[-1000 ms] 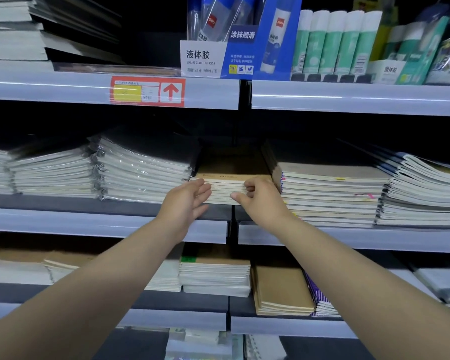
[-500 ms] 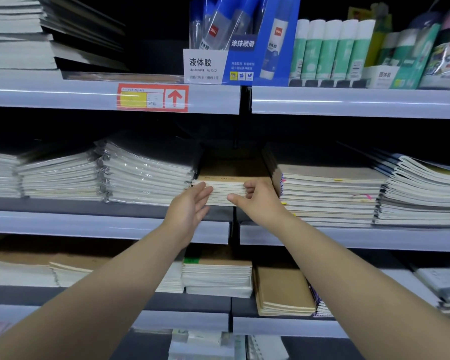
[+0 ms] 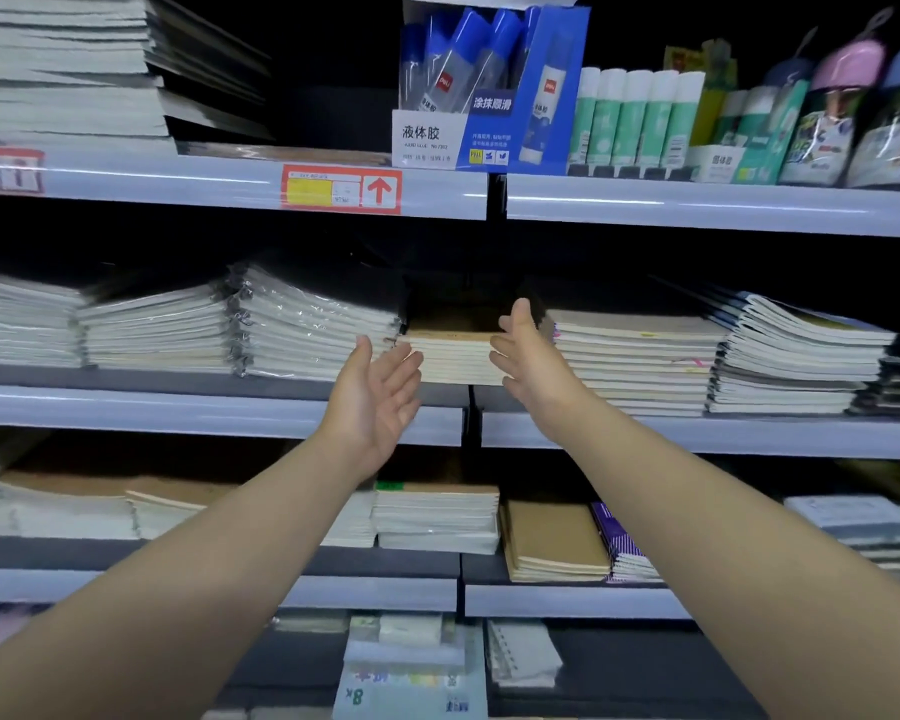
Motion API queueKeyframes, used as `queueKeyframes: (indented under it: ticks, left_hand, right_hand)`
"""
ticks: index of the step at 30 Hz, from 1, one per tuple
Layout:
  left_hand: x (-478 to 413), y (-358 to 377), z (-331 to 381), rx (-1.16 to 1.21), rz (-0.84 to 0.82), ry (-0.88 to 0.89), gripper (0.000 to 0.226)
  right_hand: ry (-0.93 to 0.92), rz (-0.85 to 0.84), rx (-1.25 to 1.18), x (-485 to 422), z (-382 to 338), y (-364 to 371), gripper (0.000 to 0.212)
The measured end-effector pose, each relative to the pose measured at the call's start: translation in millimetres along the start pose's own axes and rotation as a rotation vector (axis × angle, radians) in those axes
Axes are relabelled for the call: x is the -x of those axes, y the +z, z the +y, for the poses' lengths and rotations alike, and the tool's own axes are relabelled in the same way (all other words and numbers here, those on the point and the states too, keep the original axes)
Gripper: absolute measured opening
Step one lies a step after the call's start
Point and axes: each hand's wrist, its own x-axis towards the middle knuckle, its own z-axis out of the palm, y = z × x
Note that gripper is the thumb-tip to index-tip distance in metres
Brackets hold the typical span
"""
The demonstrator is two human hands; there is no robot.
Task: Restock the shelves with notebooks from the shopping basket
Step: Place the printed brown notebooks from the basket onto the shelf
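The left hand [image 3: 375, 402] is hovering open, fingers spread, just beside the notebook stack [image 3: 450, 358], which is sitting on the middle shelf [image 3: 178, 407]; the right hand [image 3: 528, 363] is flanking its other side, equally empty. Probably light, floppy and slippery, the stack is asking for a squeeze at both side edges

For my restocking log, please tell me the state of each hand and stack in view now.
Left hand: open, holding nothing.
Right hand: open, holding nothing.
Kraft notebook stack: flat on middle shelf, between the hands.
Spiral notebooks: stacked flat, plastic-wrapped.
Glue sticks: standing upright.
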Motion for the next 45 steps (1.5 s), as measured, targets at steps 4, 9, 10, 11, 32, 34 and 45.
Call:
queueKeyframes:
  ticks: [4,9,10,11,32,34,45]
  left_hand:
    - [18,-13,-4,0.016,-0.011,-0.034,0.07]
    - [41,-41,-26,0.039,0.012,-0.101,0.072]
    - [45,-47,-31,0.041,0.023,-0.113,0.072]
    - [49,-53,-37,0.042,0.035,-0.127,0.072]
    - [94,-133,-211,0.005,0.212,-0.573,0.071]
    - [97,-143,-227,0.002,0.239,-0.601,0.071]
    - [117,-210,-304,0.047,0.391,-0.746,0.071]
  right_hand:
    - [-0.015,-0.044,-0.007,23,5,12,0.073]
    - [0.05,-0.115,-0.117,48,31,35,0.075]
    - [0.066,-0.129,-0.126,51,38,39,0.075]
    - [0.086,-0.14,-0.138,54,44,42,0.075]
    - [0.545,-0.151,-0.137,88,241,66,0.07]
    - [0.59,-0.159,-0.123,89,262,68,0.071]
    - [0.758,-0.217,-0.067,102,374,95,0.067]
